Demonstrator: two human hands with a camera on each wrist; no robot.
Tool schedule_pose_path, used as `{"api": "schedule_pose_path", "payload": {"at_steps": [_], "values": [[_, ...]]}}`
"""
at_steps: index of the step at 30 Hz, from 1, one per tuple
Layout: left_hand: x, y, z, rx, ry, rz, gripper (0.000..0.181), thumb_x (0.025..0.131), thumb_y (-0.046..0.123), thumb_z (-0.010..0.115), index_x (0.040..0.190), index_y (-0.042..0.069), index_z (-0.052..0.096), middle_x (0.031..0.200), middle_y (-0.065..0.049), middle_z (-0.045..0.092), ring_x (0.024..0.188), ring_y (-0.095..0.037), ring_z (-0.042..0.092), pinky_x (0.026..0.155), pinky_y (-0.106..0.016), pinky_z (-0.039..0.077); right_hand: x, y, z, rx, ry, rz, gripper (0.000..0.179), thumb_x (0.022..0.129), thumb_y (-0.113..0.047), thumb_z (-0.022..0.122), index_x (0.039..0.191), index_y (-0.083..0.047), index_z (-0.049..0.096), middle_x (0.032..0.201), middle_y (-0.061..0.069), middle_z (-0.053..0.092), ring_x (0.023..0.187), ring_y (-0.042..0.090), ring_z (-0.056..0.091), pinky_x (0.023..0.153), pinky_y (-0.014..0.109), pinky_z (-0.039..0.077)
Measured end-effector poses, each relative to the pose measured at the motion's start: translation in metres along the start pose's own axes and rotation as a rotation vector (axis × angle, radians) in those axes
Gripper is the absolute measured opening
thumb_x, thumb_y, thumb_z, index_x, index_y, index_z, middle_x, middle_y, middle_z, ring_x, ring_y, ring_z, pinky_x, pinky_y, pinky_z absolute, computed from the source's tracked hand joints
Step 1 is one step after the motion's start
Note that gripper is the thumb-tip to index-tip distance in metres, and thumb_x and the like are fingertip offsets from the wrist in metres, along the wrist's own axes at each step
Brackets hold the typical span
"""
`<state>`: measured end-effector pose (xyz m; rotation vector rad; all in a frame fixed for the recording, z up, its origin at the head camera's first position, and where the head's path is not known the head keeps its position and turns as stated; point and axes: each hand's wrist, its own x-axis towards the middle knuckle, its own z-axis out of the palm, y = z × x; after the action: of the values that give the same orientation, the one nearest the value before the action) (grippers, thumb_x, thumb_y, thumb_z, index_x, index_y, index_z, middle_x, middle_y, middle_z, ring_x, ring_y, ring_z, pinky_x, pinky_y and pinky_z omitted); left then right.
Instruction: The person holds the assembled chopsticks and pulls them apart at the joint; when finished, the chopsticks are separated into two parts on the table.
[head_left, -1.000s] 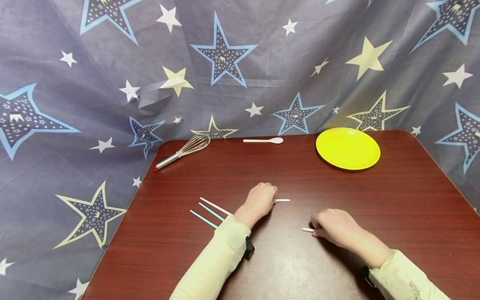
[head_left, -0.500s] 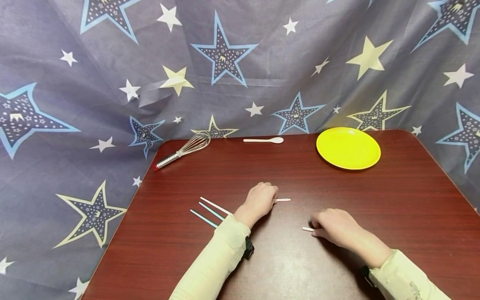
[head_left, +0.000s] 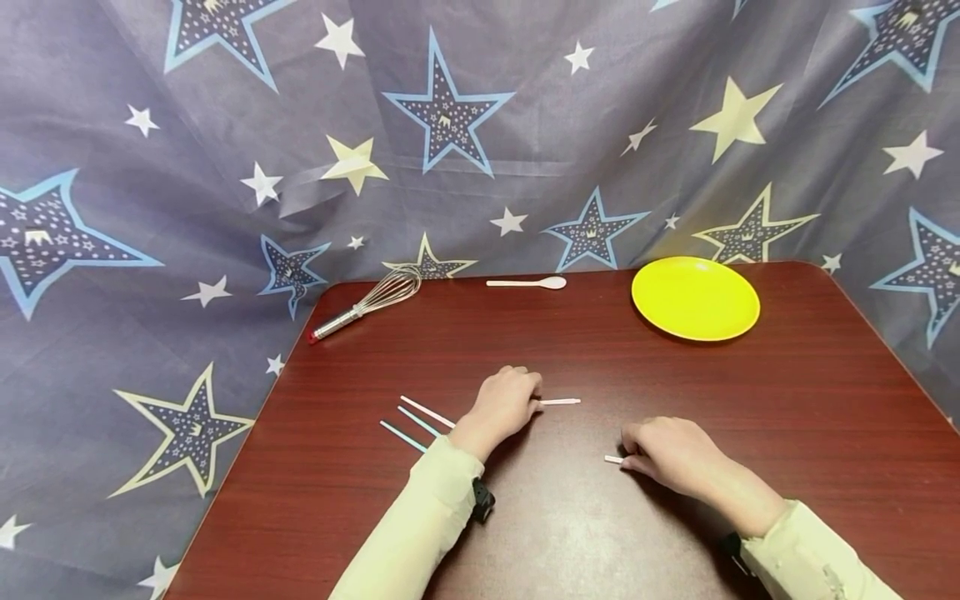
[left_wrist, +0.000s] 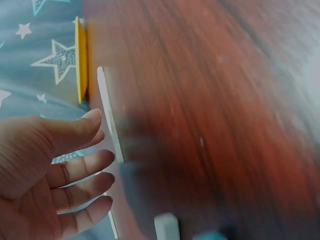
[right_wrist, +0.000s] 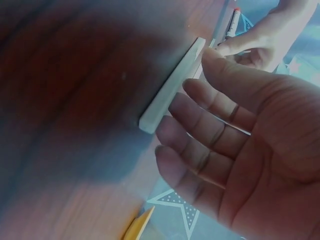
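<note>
In the head view my left hand [head_left: 501, 406] is low over the table, just left of a thin white stick [head_left: 561, 402]. The left wrist view has its thumb and loosely bent fingers apart from each other, with that stick lying beside the fingertips. My right hand [head_left: 672, 450] hovers at another white stick [head_left: 612, 459], nearer the front; its short left end shows past the thumb. Seen from the right wrist, this stick [right_wrist: 172, 87] lies on the table along the relaxed, separated fingertips; whether they touch it I cannot tell.
Left of my left forearm lie a third white stick [head_left: 426, 410] and two blue sticks [head_left: 402, 436], partly covered by the sleeve. A whisk [head_left: 367, 304], a white spoon [head_left: 528, 283] and a yellow plate [head_left: 696, 298] are along the back edge, before a star-patterned curtain [head_left: 480, 200].
My left hand has drawn back a little to the left, and more of its white stick shows. My right hand has hardly moved; slightly less of its stick shows past the thumb.
</note>
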<state>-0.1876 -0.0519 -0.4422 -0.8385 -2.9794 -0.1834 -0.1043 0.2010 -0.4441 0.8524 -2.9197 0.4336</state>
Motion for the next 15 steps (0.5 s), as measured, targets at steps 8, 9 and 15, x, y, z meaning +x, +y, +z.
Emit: {"api": "schedule_pose_path", "payload": {"at_steps": [8, 9, 15], "values": [[-0.02, -0.02, -0.01, -0.075, 0.043, -0.026, 0.014, 0.081, 0.027, 0.078, 0.087, 0.019, 0.068, 0.084, 0.004, 0.062, 0.087, -0.021, 0.061, 0.07, -0.038, 0.051, 0.001, 0.001, -0.002, 0.0, 0.034, -0.007, 0.034, 0.074, -0.026, 0.082, 0.068, -0.026, 0.048, 0.064, -0.018, 0.045, 0.056, 0.004, 0.042, 0.05, 0.029, 0.037], [-0.023, -0.023, -0.011, -0.079, 0.042, -0.029, 0.013, 0.082, 0.027, 0.077, 0.088, 0.019, 0.069, 0.085, 0.004, 0.063, 0.088, -0.021, 0.061, 0.071, -0.038, 0.051, 0.001, 0.0, -0.002, 0.0, 0.036, -0.007, 0.034, 0.074, -0.025, 0.082, 0.068, -0.026, 0.049, 0.064, -0.018, 0.046, 0.056, 0.004, 0.043, 0.05, 0.029, 0.037], [-0.039, -0.039, -0.015, -0.128, 0.028, -0.03, 0.011, 0.083, 0.023, 0.077, 0.09, 0.019, 0.069, 0.086, 0.004, 0.062, 0.09, -0.021, 0.06, 0.073, -0.038, 0.05, 0.001, -0.001, -0.003, 0.003, 0.052, -0.01, 0.032, 0.074, -0.023, 0.082, 0.069, -0.026, 0.051, 0.065, -0.018, 0.047, 0.056, 0.004, 0.044, 0.05, 0.029, 0.038]]}}
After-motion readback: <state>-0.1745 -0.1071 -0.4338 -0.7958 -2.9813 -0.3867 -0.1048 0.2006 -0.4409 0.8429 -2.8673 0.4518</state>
